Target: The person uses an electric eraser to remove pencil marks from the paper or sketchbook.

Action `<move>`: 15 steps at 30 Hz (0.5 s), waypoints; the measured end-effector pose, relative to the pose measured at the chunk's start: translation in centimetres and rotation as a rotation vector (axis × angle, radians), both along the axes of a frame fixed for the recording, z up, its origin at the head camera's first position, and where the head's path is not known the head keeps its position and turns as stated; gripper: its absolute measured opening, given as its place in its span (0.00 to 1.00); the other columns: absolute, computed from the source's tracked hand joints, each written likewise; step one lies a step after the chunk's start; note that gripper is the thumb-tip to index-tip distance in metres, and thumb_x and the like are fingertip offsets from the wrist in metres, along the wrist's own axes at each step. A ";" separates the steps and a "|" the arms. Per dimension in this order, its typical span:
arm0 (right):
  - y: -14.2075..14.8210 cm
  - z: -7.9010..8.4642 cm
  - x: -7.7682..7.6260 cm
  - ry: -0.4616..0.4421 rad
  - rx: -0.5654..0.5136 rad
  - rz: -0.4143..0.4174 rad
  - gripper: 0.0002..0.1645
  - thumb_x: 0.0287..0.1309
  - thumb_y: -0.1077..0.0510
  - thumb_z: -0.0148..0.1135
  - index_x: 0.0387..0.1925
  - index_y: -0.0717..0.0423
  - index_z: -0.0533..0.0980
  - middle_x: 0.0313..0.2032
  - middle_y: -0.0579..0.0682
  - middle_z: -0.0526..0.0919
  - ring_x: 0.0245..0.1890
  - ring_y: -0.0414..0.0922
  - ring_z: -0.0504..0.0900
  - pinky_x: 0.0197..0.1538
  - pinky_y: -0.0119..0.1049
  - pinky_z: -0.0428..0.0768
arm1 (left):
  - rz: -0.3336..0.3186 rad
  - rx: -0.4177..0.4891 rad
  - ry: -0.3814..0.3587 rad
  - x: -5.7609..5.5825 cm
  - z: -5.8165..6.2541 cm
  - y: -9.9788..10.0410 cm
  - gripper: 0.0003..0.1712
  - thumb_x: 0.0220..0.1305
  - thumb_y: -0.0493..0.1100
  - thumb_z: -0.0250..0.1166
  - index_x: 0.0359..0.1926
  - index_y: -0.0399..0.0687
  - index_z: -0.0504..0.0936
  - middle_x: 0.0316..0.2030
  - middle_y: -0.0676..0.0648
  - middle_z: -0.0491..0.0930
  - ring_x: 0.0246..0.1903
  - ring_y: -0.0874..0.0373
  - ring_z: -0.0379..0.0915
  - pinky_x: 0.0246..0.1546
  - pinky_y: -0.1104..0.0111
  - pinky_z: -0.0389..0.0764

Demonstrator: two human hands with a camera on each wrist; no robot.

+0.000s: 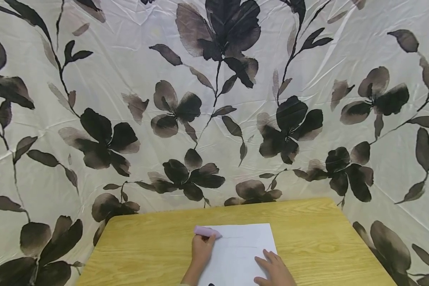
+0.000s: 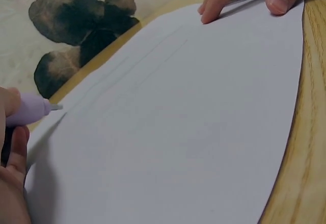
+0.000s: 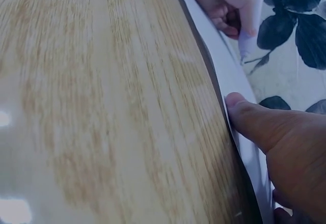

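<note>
A thick lavender pen [image 1: 207, 231] with a thin grey tip is pinched in my left hand [image 1: 201, 249]. The tip is over the upper left part of a white paper sheet [image 1: 236, 262]; in the left wrist view, the pen tip [image 2: 57, 107] hovers close to the sheet's edge. Faint thin lines run across the upper part of the paper. On the sheet's right side rests my right hand [image 1: 276, 270], fingers spread and holding nothing. In the right wrist view its thumb [image 3: 249, 114] lies at the paper's edge.
The paper lies on a yellow wood-grain table [image 1: 146, 246]. Behind the table hangs a white cloth [image 1: 243, 174] with dark flower prints. A small dark object [image 1: 211, 284] shows at the bottom edge of the head view; what it is I cannot tell.
</note>
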State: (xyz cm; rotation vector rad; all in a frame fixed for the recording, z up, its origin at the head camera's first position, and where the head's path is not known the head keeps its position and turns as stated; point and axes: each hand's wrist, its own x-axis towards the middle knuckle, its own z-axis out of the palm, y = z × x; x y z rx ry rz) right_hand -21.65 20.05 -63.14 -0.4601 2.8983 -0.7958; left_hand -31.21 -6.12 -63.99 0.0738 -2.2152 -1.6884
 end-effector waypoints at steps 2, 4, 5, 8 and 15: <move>0.0 -0.1 0.1 0.014 -0.010 -0.002 0.41 0.51 0.33 0.65 0.58 0.57 0.75 0.62 0.67 0.68 0.61 0.71 0.63 0.56 0.69 0.62 | 0.009 -0.015 -0.005 0.0 -0.1 0.0 0.11 0.53 0.30 0.71 0.38 0.32 0.80 0.30 0.44 0.81 0.31 0.57 0.77 0.33 0.66 0.79; 0.0 -0.1 0.2 0.030 -0.016 -0.004 0.41 0.51 0.33 0.65 0.58 0.56 0.75 0.62 0.67 0.69 0.61 0.71 0.63 0.56 0.69 0.62 | -0.005 -0.036 0.005 0.0 0.0 0.0 0.11 0.53 0.30 0.71 0.37 0.32 0.80 0.29 0.45 0.81 0.30 0.58 0.76 0.32 0.66 0.78; 0.0 -0.1 0.2 0.038 -0.021 -0.005 0.41 0.51 0.33 0.65 0.58 0.56 0.75 0.62 0.67 0.69 0.61 0.71 0.63 0.56 0.69 0.62 | -0.015 -0.045 0.012 0.1 0.0 0.0 0.11 0.52 0.30 0.71 0.37 0.32 0.80 0.28 0.46 0.81 0.29 0.58 0.76 0.32 0.66 0.78; 0.0 -0.2 0.3 0.050 -0.023 -0.005 0.40 0.51 0.34 0.65 0.58 0.56 0.75 0.62 0.67 0.69 0.61 0.71 0.63 0.57 0.68 0.62 | -0.032 -0.051 0.020 0.1 0.2 0.1 0.10 0.52 0.30 0.71 0.36 0.31 0.80 0.27 0.45 0.80 0.29 0.57 0.75 0.32 0.66 0.78; 0.0 -0.3 0.3 0.048 -0.024 -0.007 0.41 0.52 0.32 0.64 0.59 0.56 0.75 0.62 0.67 0.68 0.62 0.71 0.63 0.57 0.68 0.62 | 0.012 -0.051 -0.009 0.1 0.0 0.1 0.11 0.53 0.31 0.71 0.37 0.32 0.80 0.28 0.45 0.81 0.30 0.57 0.76 0.32 0.65 0.78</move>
